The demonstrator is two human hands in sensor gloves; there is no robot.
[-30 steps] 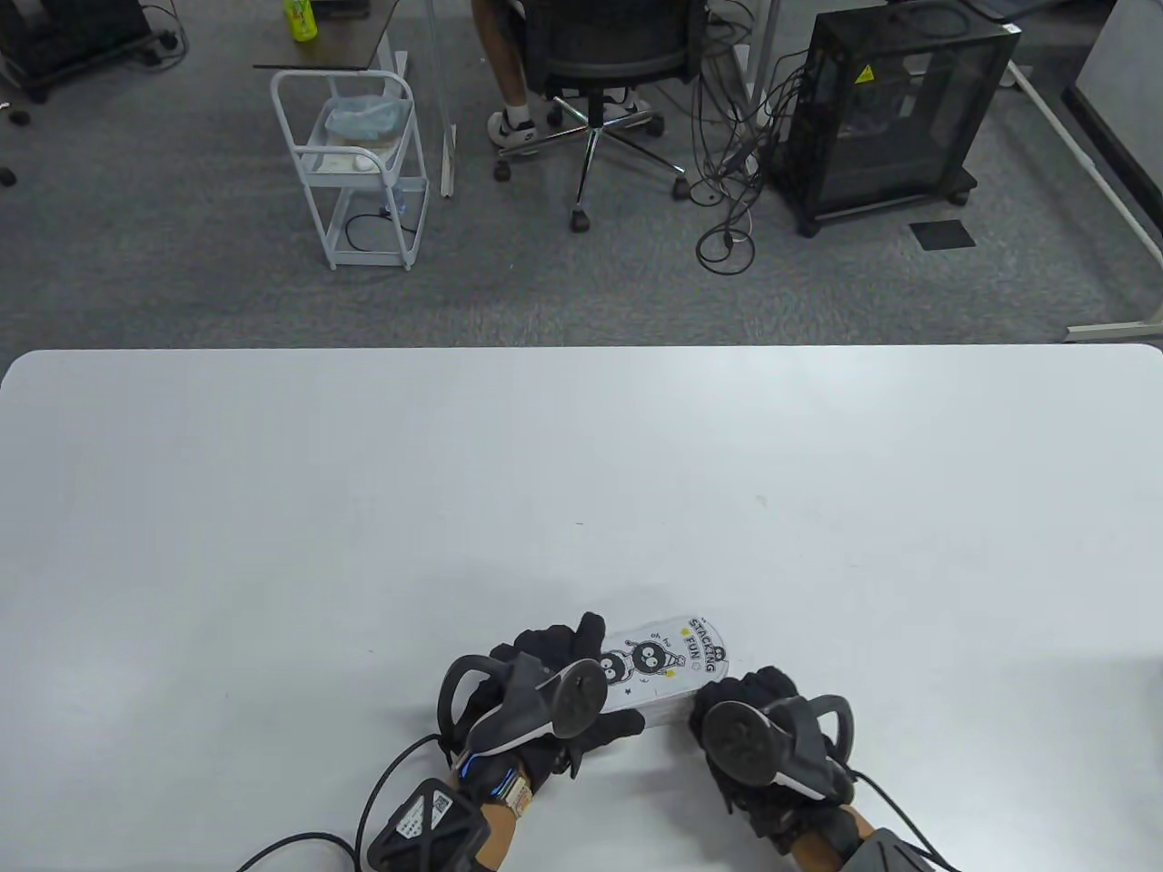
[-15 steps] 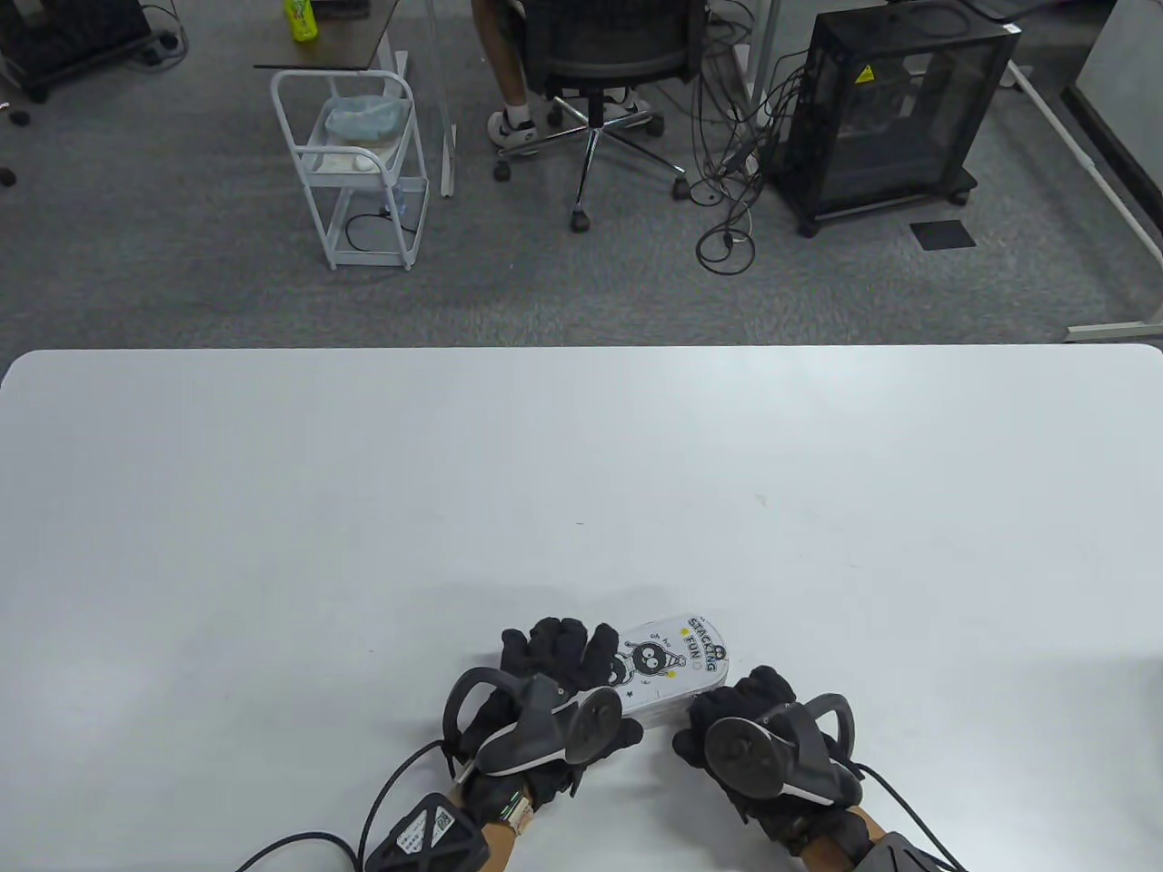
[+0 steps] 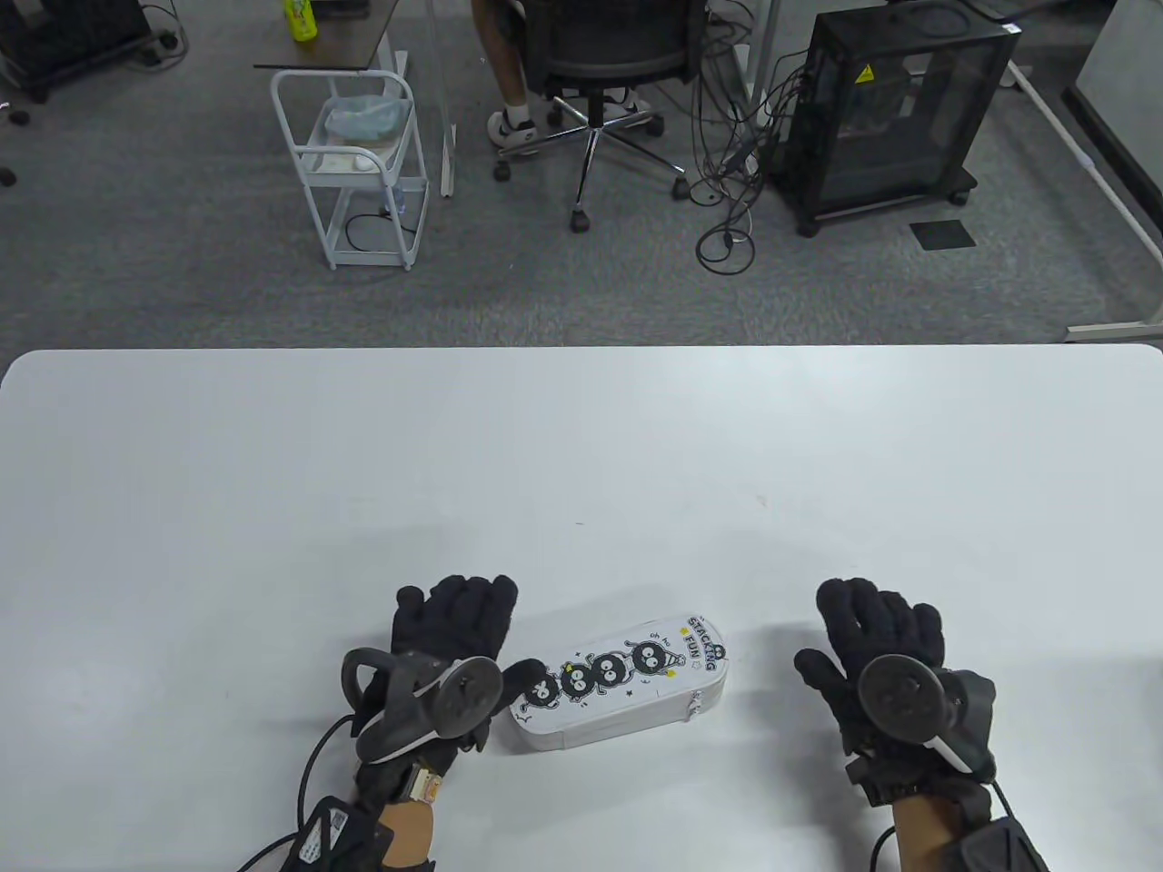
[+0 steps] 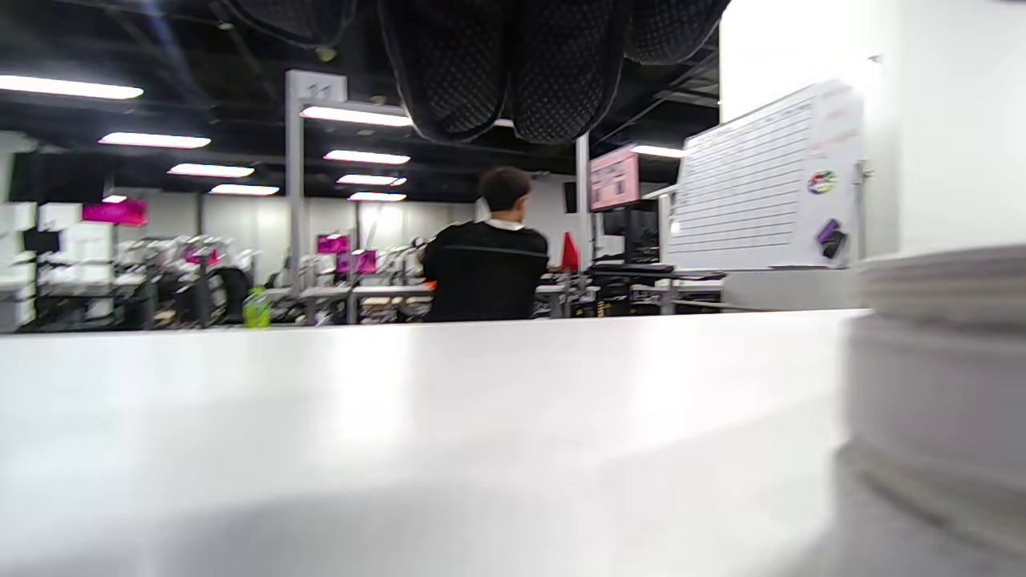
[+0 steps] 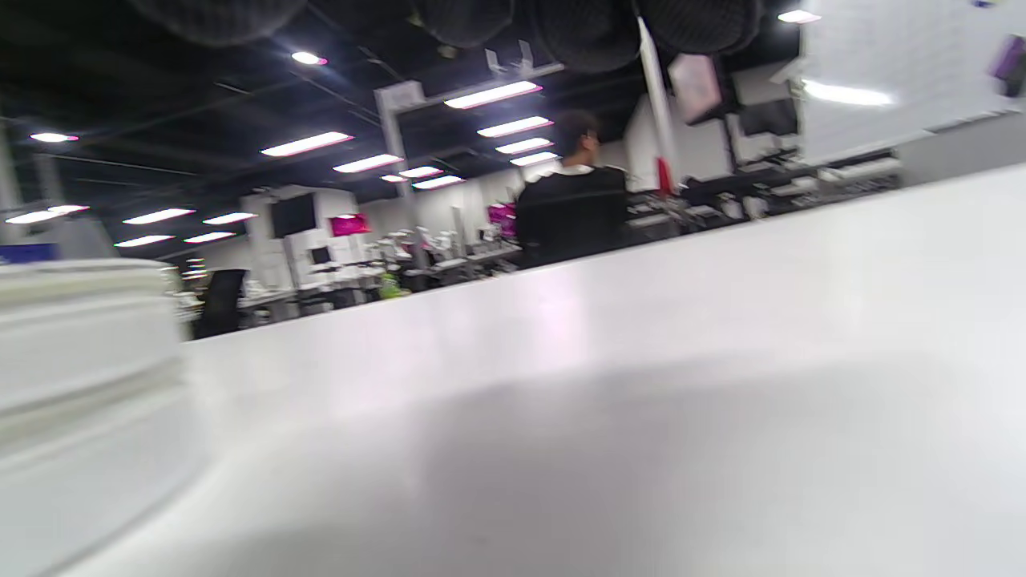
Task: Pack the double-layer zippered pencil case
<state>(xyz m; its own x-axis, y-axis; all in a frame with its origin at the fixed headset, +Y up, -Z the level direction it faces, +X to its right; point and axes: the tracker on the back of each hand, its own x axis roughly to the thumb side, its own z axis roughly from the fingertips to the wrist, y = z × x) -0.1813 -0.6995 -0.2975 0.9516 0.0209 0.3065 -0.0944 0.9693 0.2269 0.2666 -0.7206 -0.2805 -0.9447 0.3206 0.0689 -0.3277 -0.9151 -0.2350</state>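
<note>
A white zippered pencil case (image 3: pixel 618 695) with black cartoon figures and "STACKING FUN" print lies flat near the table's front edge, its zippers shut as far as I can see. It shows blurred at the right edge of the left wrist view (image 4: pixel 938 385) and at the left edge of the right wrist view (image 5: pixel 80 377). My left hand (image 3: pixel 454 627) lies flat on the table just left of the case, fingers spread, thumb close to its left end. My right hand (image 3: pixel 877 636) lies flat to the right, apart from the case. Both hands hold nothing.
The white table (image 3: pixel 581 454) stretches far beyond the case. Past its far edge are a white cart (image 3: pixel 359 163), an office chair (image 3: pixel 600 82) with a seated person, cables and a black cabinet (image 3: pixel 895 100) on the grey floor.
Both hands have let go of the pencil case and moved apart to its sides, opening flat on the table. The case now lies fully uncovered.
</note>
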